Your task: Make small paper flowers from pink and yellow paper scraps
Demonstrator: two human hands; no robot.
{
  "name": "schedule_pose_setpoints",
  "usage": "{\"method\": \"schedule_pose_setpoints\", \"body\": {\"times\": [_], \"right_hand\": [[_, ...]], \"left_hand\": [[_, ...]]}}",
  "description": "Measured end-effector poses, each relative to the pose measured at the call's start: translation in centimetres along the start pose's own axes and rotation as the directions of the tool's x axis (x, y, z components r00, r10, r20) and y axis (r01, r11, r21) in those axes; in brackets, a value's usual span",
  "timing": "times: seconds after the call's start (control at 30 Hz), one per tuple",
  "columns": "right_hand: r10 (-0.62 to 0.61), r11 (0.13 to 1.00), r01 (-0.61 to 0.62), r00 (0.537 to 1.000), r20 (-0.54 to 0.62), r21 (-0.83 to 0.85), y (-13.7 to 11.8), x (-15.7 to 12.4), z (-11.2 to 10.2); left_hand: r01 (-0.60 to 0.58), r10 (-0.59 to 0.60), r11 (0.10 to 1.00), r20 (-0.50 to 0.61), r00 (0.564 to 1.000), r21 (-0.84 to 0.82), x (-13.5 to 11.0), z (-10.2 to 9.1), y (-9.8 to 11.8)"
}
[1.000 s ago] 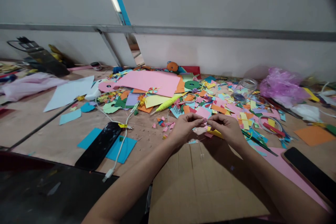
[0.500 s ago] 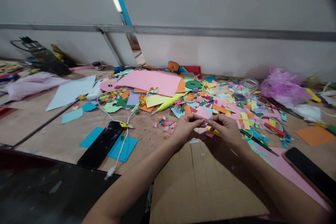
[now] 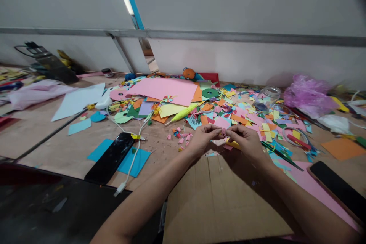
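Both my hands meet over the middle of the table, fingertips pinched together on a tiny pink paper piece (image 3: pixel 223 132). My left hand (image 3: pixel 203 138) grips it from the left with curled fingers. My right hand (image 3: pixel 246 141) grips it from the right. A yellow paper scrap (image 3: pixel 234 144) lies just under my right hand. A sheet of brown cardboard (image 3: pixel 217 202) lies below my forearms. Small pink and orange cuttings (image 3: pixel 180 137) are scattered just left of my left hand.
Coloured paper scraps cover the table beyond my hands, with a large pink sheet (image 3: pixel 166 88), a glass jar (image 3: pixel 265 98) and a pink plastic bag (image 3: pixel 307 94). One black phone (image 3: pixel 110 158) lies on blue paper at left with a white cable (image 3: pixel 130 164); another phone (image 3: pixel 339 188) lies at right.
My hands stay pinched together in nearly the same spot; only small finger movements on the pink piece and a slight camera shift.
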State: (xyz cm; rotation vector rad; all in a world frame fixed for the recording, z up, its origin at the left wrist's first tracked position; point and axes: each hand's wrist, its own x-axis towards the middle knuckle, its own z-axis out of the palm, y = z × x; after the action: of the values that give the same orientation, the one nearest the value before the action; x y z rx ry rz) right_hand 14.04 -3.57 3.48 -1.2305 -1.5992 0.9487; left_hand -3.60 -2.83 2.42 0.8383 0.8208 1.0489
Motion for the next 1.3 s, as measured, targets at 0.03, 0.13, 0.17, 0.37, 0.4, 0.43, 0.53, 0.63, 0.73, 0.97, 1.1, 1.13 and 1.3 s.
{"method": "schedule_pose_setpoints", "body": {"times": [0.03,0.13,0.17,0.37,0.4,0.43,0.53,0.63,0.73,0.97,1.1,1.13,1.3], "right_hand": [[-0.001,1.0,0.001,1.0,0.001,0.008,-0.1,0.0,0.0],[0.001,1.0,-0.001,1.0,0.009,-0.006,-0.4,0.2,-0.1],[0.004,1.0,-0.004,1.0,0.013,-0.01,-0.5,0.2,-0.2],[-0.018,0.984,0.046,0.988,0.156,-0.174,-0.7,0.8,-0.2],[-0.058,0.966,0.11,0.974,0.219,-0.233,-0.9,1.1,0.2],[-0.102,0.943,0.187,0.95,0.296,-0.276,-1.2,1.3,0.8],[-0.237,0.845,0.425,0.842,0.484,-0.324,-2.3,2.4,3.8],[-0.31,0.724,0.597,0.728,0.611,-0.345,-3.3,3.2,7.9],[-0.374,0.638,0.7,0.647,0.665,-0.322,-3.6,3.7,11.5],[-0.348,0.488,0.818,0.503,0.791,-0.305,-2.5,4.4,13.5],[-0.35,0.556,0.782,0.528,0.774,-0.282,-1.5,4.3,11.2],[-0.323,0.584,0.748,0.569,0.756,-0.314,-1.2,4.2,10.3],[-0.251,0.653,0.624,0.713,0.655,-0.429,0.0,3.1,4.8]], "left_hand": [[-0.01,0.01,1.0,0.006,1.0,-0.005,0.0,0.1,0.1],[-0.041,0.041,0.999,0.004,0.999,0.0,0.0,0.2,0.6],[-0.057,0.058,0.998,-0.007,0.998,0.01,0.0,0.1,0.9],[-0.28,0.282,0.959,-0.189,0.941,0.039,0.9,-2.3,4.4],[-0.341,0.337,0.94,-0.236,0.911,0.025,1.0,-2.9,5.2],[-0.393,0.384,0.919,-0.274,0.882,0.021,1.0,-3.6,5.9],[-0.475,0.451,0.878,-0.419,0.788,0.051,0.8,-5.3,7.7],[-0.524,0.483,0.85,-0.485,0.729,0.059,0.5,-6.3,8.6],[-0.536,0.483,0.843,-0.502,0.717,0.047,0.5,-6.6,8.7],[-0.505,0.452,0.863,-0.468,0.76,0.013,0.7,-6.5,8.3],[-0.531,0.472,0.847,-0.44,0.764,-0.013,0.5,-6.4,8.3],[-0.54,0.481,0.841,-0.428,0.765,-0.02,0.5,-6.3,8.3],[-0.521,0.48,0.853,-0.369,0.796,-0.014,0.5,-5.6,7.6]]}}
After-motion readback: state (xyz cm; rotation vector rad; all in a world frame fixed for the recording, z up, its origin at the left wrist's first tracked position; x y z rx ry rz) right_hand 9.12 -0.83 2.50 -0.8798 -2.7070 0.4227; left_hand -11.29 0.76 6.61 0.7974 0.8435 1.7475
